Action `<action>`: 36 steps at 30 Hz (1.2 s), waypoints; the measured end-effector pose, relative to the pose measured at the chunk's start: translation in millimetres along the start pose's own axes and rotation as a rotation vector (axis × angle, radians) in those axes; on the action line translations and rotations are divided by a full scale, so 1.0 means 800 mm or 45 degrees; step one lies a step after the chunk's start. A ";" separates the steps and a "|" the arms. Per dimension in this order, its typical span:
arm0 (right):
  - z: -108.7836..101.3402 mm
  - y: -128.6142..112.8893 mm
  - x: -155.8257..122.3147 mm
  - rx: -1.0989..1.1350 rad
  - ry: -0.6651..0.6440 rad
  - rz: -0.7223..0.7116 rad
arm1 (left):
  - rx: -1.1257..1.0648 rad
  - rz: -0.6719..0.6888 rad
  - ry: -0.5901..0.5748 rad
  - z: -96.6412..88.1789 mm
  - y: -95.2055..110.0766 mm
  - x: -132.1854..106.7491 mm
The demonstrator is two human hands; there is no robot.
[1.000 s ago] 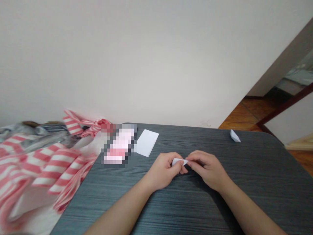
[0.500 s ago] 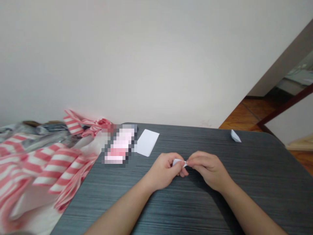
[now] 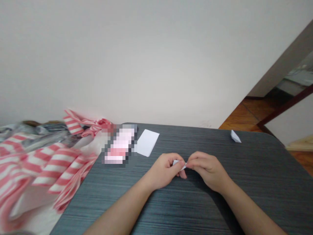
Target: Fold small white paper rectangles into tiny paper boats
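Near the middle of the dark wood-grain table (image 3: 168, 209), my left hand (image 3: 165, 171) is closed on a small folded piece of white paper (image 3: 175, 162), its thumb pressed on top. My right hand (image 3: 207, 168) pinches the paper's narrow right end between thumb and fingertips. Much of the paper is hidden by my fingers. A stack of white paper sheets (image 3: 148, 142) lies beyond my left hand. Far to the right, a folded white paper piece (image 3: 235, 136) rests near the table's back edge.
A blurred-out pinkish rectangular object (image 3: 121, 143) lies at the table's back left. Red-and-white striped cloth (image 3: 58, 163) is heaped beside the table on the left. A pale wall (image 3: 156, 65) stands behind; wooden floor (image 3: 241, 114) shows at the right.
The folded paper has tilted slightly and less of it shows between my fingers. Both hands keep nearly the same place and grip.
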State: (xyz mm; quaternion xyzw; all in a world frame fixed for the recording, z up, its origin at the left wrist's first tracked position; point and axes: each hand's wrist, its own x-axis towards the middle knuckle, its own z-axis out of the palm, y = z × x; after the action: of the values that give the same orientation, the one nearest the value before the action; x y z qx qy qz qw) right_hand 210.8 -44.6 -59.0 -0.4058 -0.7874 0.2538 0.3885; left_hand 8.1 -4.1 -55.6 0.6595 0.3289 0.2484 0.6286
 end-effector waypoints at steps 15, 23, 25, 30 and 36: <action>0.006 -0.003 -0.003 0.123 -0.025 0.522 | 0.102 -0.013 0.030 0.005 -0.004 -0.001; 0.003 -0.008 0.003 0.013 -0.151 0.455 | 0.195 0.023 0.019 0.004 -0.003 0.000; 0.004 -0.007 0.002 0.011 -0.150 0.446 | 0.201 0.014 0.015 0.004 -0.004 -0.001; 0.005 -0.003 0.000 0.004 -0.135 0.415 | 0.170 0.008 0.012 0.005 -0.004 -0.001; 0.003 -0.004 0.002 -0.042 -0.135 0.367 | 0.177 0.001 0.007 0.005 0.002 -0.001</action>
State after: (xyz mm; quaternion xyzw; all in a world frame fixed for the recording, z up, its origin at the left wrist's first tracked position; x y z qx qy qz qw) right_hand 206.4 -45.2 -57.1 -0.5070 -0.7445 0.3149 0.2992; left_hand 10.7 -7.7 -54.6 0.7011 0.3468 0.2271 0.5802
